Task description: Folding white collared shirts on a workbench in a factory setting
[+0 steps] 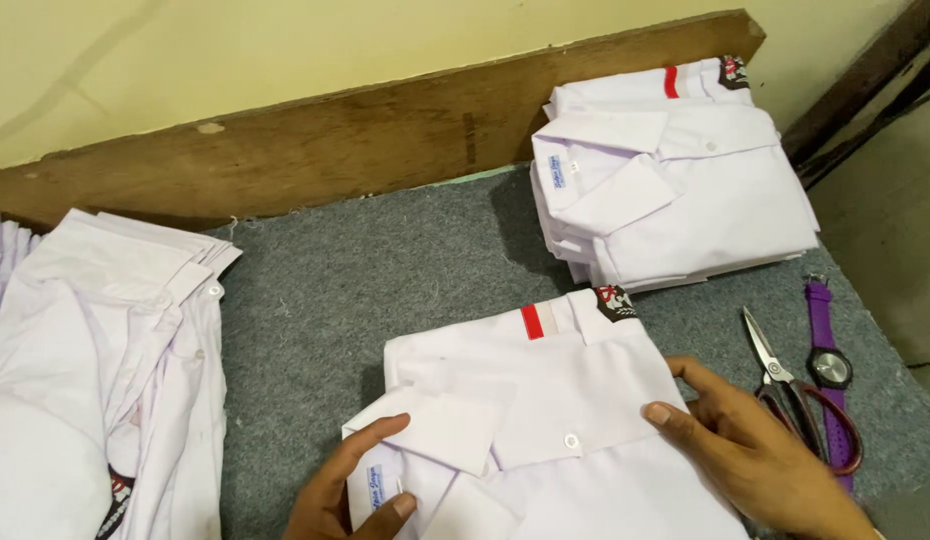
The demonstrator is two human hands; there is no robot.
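Your left hand (350, 490) sits at the lower middle of the frame, on the collar end of the folded white shirt (545, 420) lying on the grey table (365, 280). Its thumb and forefinger are spread apart around the collar point (440, 430), the thumb lying along the collar's lower edge and the forefinger curled beneath it near the neck label (373, 485); they touch the cloth but do not pinch it shut

Your right hand (755, 455) lies at the lower right, palm down on the shirt's right edge, fingers (675, 415) loosely apart and stretched flat toward the placket button (572, 441); it presses rather than grips

The shirt shows a red stripe (532, 322) and a dark badge (615, 302) on the sleeve along its upper edge. Just beside your right hand lie scissors (785, 385) with red handles and a purple wristwatch (828, 365). A stack of folded shirts (675, 190) stands at the upper right, and a heap of unfolded shirts (105, 370) fills the left edge
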